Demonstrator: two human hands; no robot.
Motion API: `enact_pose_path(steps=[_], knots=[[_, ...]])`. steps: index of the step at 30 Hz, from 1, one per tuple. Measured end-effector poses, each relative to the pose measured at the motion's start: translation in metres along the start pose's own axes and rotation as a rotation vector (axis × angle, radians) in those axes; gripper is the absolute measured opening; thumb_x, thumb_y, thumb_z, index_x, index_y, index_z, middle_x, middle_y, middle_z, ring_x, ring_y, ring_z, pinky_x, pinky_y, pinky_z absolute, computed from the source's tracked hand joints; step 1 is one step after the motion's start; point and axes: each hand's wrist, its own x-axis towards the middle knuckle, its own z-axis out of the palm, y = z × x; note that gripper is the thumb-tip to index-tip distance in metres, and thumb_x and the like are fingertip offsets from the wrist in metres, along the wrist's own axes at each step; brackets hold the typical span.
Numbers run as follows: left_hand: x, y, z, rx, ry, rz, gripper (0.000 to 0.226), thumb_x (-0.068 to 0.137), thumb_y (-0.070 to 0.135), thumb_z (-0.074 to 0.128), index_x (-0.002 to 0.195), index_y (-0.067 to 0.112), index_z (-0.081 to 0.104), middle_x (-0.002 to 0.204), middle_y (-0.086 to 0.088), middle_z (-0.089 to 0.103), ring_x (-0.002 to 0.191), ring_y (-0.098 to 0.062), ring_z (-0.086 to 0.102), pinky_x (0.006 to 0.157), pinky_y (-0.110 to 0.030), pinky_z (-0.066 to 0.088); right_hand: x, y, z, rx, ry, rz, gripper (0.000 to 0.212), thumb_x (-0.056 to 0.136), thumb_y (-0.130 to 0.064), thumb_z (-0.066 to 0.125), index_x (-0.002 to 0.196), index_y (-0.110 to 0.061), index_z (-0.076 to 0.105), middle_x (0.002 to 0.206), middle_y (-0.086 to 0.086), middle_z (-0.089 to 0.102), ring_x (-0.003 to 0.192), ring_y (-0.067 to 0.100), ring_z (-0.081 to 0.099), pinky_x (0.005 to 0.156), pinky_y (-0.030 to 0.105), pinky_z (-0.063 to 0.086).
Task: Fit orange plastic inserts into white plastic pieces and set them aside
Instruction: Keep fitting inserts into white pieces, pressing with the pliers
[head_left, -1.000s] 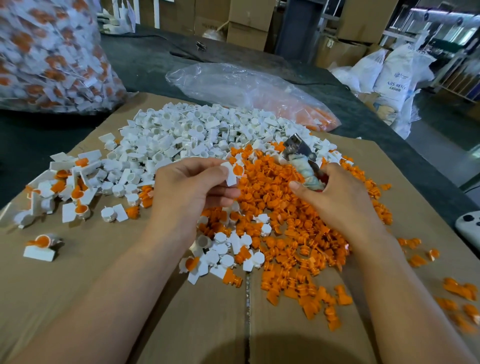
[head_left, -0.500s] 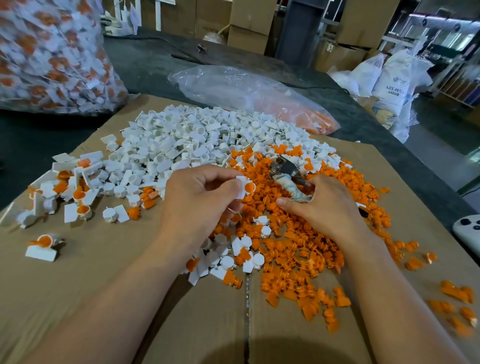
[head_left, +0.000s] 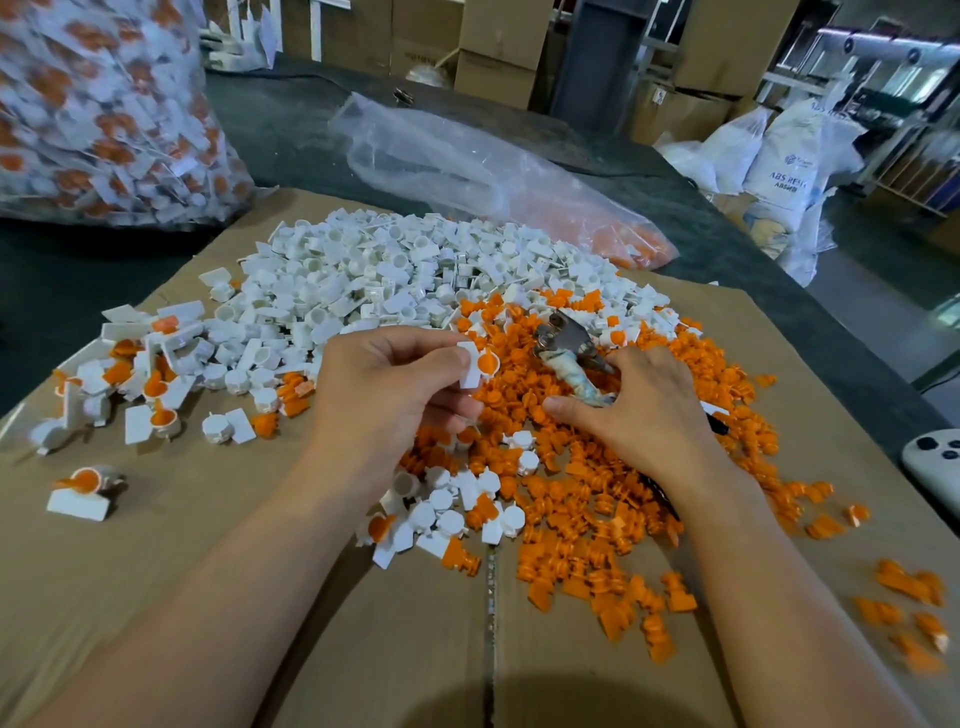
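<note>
Cardboard (head_left: 156, 597) covers the dark table as a work mat, so loose parts stay on 1 flat sheet. White pieces (head_left: 363, 275) are heaped in the upper middle of the frame. Inserts (head_left: 597, 499) spill through the centre and lower right. The 2 heaps meet just where the hands work, likely so either part is in easy reach.

The left hand (head_left: 384, 395) pinches 1 white piece (head_left: 469, 366) by its flat tab between thumb and fingers. An insert (head_left: 488, 364) shows in the round cup, which faces right, so the tab grip leaves the cup free. Whether the insert is fully seated I cannot tell.

The right hand (head_left: 639, 410) lies on the orange heap, fingers curled round the wrapped handle of a metal tool (head_left: 563, 340). The tool's head points to the upper left, near the held piece but apart from it. It is probably kept in hand for pressing inserts home.

Fitted pieces (head_left: 145, 379) lie at the left of the frame, clear of the raw heaps, which looks like the set-aside spot. A full bag (head_left: 104, 114) of such pieces sits at the upper left, and a clear bag (head_left: 467, 166) with some orange parts lies at the upper centre.
</note>
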Motion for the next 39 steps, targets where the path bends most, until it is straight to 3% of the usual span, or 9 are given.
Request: enact_pose_path(steps=[7,13,19,23,28,32,34,37,39], knots=[[0.002,0.001,-0.002,-0.065,0.046,-0.043,0.010,0.083,-0.002,0.060,0.079,0.006,0.064,0.060,-0.010,0.068,0.049,-0.018,0.065,0.042,-0.019,0.049,0.000,-0.001,-0.002,0.006,-0.018,0.011,0.092,0.064,-0.074,0.054,0.133,-0.015,0.038,0.128,0.008,0.038,0.120,0.027,0.032,0.093,0.037,0.033],[0.015,0.011,-0.020,-0.526,0.388,0.011,0.010,0.097,0.008,0.042,0.096,0.010,0.052,0.082,-0.010,0.074,0.077,-0.019,0.072,0.057,-0.019,0.054,-0.002,-0.002,-0.003,0.001,-0.020,0.014,0.089,0.065,-0.072,0.054,0.131,-0.014,0.040,0.125,0.008,0.040,0.119,0.027,0.033,0.092,0.037,0.034],[0.028,0.013,-0.044,-0.879,0.560,0.008,0.035,0.102,0.018,0.028,0.133,0.003,0.036,0.073,-0.011,0.073,0.073,-0.019,0.072,0.057,-0.020,0.053,-0.003,-0.002,-0.004,-0.001,-0.021,0.015,0.090,0.065,-0.072,0.054,0.133,-0.014,0.039,0.128,0.009,0.039,0.121,0.028,0.033,0.094,0.038,0.034],[0.032,0.009,-0.060,-0.973,0.507,0.019,0.031,0.102,0.018,0.028,0.099,0.000,0.053,0.077,-0.011,0.073,0.073,-0.020,0.072,0.057,-0.023,0.054,-0.003,-0.002,-0.005,-0.014,-0.023,0.009,0.091,0.066,-0.072,0.054,0.134,-0.014,0.038,0.129,0.009,0.040,0.122,0.028,0.033,0.096,0.038,0.034],[0.034,0.001,-0.069,-0.973,0.494,0.017,0.028,0.099,0.016,0.033,0.086,0.004,0.054,0.092,-0.012,0.067,0.082,-0.021,0.070,0.061,-0.025,0.055,-0.005,-0.001,-0.009,-0.017,-0.042,-0.015,0.091,0.066,-0.072,0.054,0.136,-0.016,0.037,0.129,0.007,0.040,0.122,0.026,0.034,0.099,0.038,0.031],[0.027,0.007,-0.060,-0.979,0.502,0.006,0.028,0.100,0.017,0.032,0.083,0.005,0.051,0.067,-0.009,0.071,0.068,-0.018,0.071,0.054,-0.022,0.053,-0.006,0.000,-0.012,-0.001,-0.054,-0.031,0.092,0.065,-0.071,0.055,0.137,-0.017,0.036,0.129,0.006,0.041,0.122,0.024,0.035,0.101,0.038,0.030],[0.027,0.012,-0.053,-0.966,0.555,-0.024,0.019,0.099,0.015,0.033,0.093,0.005,0.048,0.060,-0.009,0.070,0.062,-0.017,0.071,0.052,-0.019,0.052,-0.007,0.000,-0.011,-0.003,-0.057,-0.034,0.092,0.065,-0.071,0.055,0.137,-0.017,0.036,0.130,0.007,0.041,0.123,0.024,0.035,0.101,0.039,0.030],[0.029,0.015,-0.043,-0.682,0.532,-0.141,0.015,0.097,0.012,0.040,0.110,0.008,0.047,0.058,-0.003,0.070,0.056,-0.011,0.068,0.047,-0.016,0.049,-0.006,0.000,-0.012,0.005,-0.048,-0.042,0.091,0.065,-0.070,0.055,0.136,-0.016,0.038,0.132,0.008,0.042,0.124,0.025,0.035,0.102,0.039,0.029],[0.027,0.013,-0.037,-0.271,0.456,-0.143,0.006,0.093,0.010,0.049,0.095,0.011,0.054,0.057,0.000,0.069,0.048,-0.008,0.063,0.041,-0.016,0.046,-0.007,0.000,-0.013,0.013,-0.045,-0.045,0.091,0.066,-0.070,0.055,0.136,-0.016,0.038,0.132,0.008,0.042,0.123,0.025,0.036,0.102,0.038,0.028]])
